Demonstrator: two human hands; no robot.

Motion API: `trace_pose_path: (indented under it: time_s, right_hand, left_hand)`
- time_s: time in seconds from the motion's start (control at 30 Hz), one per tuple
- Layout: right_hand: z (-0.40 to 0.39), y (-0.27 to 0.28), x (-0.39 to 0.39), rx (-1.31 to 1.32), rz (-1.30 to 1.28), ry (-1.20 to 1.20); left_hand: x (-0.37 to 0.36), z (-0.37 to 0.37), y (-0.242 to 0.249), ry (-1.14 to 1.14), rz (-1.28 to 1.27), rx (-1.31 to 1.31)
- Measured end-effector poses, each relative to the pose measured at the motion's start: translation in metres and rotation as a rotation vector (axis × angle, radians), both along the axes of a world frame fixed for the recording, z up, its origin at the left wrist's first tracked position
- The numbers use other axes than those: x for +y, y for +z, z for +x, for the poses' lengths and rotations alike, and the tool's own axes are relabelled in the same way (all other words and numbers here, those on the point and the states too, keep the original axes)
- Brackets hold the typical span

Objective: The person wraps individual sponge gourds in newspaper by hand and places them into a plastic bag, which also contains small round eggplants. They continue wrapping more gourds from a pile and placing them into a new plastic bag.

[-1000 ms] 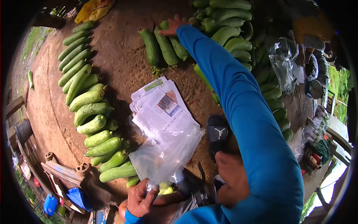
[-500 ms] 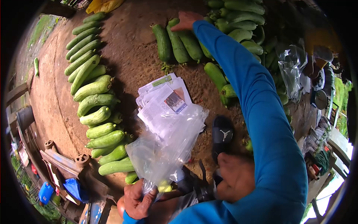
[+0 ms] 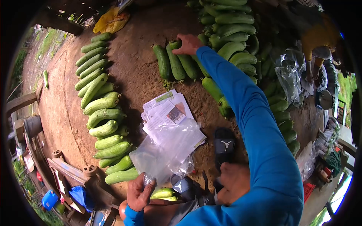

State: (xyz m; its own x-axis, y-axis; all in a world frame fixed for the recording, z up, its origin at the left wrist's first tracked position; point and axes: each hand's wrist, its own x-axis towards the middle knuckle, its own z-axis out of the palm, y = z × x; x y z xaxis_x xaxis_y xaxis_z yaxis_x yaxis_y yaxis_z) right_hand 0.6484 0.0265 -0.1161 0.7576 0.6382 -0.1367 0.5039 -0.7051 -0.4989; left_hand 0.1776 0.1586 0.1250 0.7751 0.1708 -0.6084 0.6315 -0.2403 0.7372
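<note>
Near the bottom, my left hand (image 3: 138, 193) pinches the gathered end of a clear plastic bag (image 3: 162, 150). The bag spreads limp over a stack of printed papers (image 3: 162, 109) on the dirt floor. Farther off, my right hand (image 3: 187, 44), at the end of a blue sleeve, has its fingers curled at the top end of a green gourd (image 3: 187, 64) in a short row. Its fingertips also lie close to the neighbouring gourd (image 3: 174, 62); the exact contact is partly hidden.
A long row of gourds (image 3: 102, 103) runs down the left. A larger pile (image 3: 235, 30) lies at the upper right, near more plastic bags (image 3: 288, 71). A black sandal (image 3: 224, 145) is by my knee. A yellow bag (image 3: 111, 20) lies at the far edge.
The view has shifted slightly. The plastic bag has sunk flatter over the papers. My right hand stays at the short row's top end, with its fingers now curled around a gourd's tip.
</note>
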Motion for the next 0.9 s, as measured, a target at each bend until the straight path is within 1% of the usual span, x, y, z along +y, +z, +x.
trace_pose_path:
  time_s: [0.07,0.1,0.17,0.23,0.27,0.3,0.33,0.37,0.4,0.43,0.5,0.57,0.6,0.67,0.7,0.77,0.8,0.87,0.9]
  right_hand:
    - [0.001,0.004,-0.003,-0.023,-0.028,0.01]
    - [0.001,0.012,-0.009,-0.006,0.026,-0.011]
    - [0.012,0.024,-0.026,-0.058,0.265,-0.09]
    - [0.022,0.054,-0.058,0.067,0.597,-0.265]
    - [0.028,0.062,-0.081,0.199,0.89,-0.343]
    - [0.024,0.084,-0.099,0.333,1.182,-0.428]
    - [0.02,0.114,-0.127,0.396,1.201,-0.474]
    - [0.005,0.156,-0.148,0.457,1.222,-0.518]
    - [0.053,0.136,-0.193,0.572,1.289,-0.634]
    - [0.006,0.188,-0.2,0.658,1.374,-0.238]
    - [0.053,0.171,-0.271,0.608,1.287,-0.73]
    - [0.083,0.146,-0.353,0.77,1.208,-0.768]
    - [0.086,0.127,-0.385,0.787,1.201,-0.789]
    - [0.096,0.1,-0.428,0.633,0.992,-0.947]
    - [0.092,0.085,-0.439,0.649,0.988,-0.954]
    - [0.085,0.059,-0.457,0.513,0.677,-0.993]
    - [0.085,0.044,-0.464,0.525,0.674,-0.991]
    - [0.091,0.004,-0.478,0.28,0.563,-0.963]
    - [0.102,-0.004,-0.467,0.117,0.298,-1.06]
  left_hand:
    - [0.003,-0.001,-0.001,0.019,0.004,-0.019]
    - [0.005,-0.001,-0.001,0.026,-0.009,-0.012]
    - [0.007,0.001,-0.002,0.036,-0.031,-0.004]
    - [0.007,0.004,0.0,0.032,-0.032,0.024]
    - [0.007,0.006,0.0,0.066,-0.053,0.013]
    - [0.007,0.007,-0.001,0.073,-0.045,-0.007]
    - [0.008,0.01,-0.003,0.08,-0.036,-0.034]
    - [0.01,0.012,-0.006,0.066,-0.033,-0.054]
    - [0.011,0.014,-0.006,0.058,-0.043,-0.058]
    - [0.011,0.016,-0.007,0.055,-0.029,-0.051]
    - [0.013,0.021,-0.009,0.05,-0.011,-0.037]
    - [0.013,0.021,-0.013,0.09,-0.022,0.004]
    - [0.013,0.02,-0.012,0.112,-0.025,0.034]
    - [0.013,0.022,-0.015,0.14,-0.036,0.057]
    - [0.014,0.021,-0.019,0.136,-0.02,0.059]
    - [0.016,0.022,-0.026,0.141,0.0,0.069]
    - [0.015,0.024,-0.028,0.146,0.005,0.079]
    - [0.015,0.028,-0.03,0.152,0.026,0.061]
    - [0.019,0.027,-0.033,0.117,0.024,0.064]
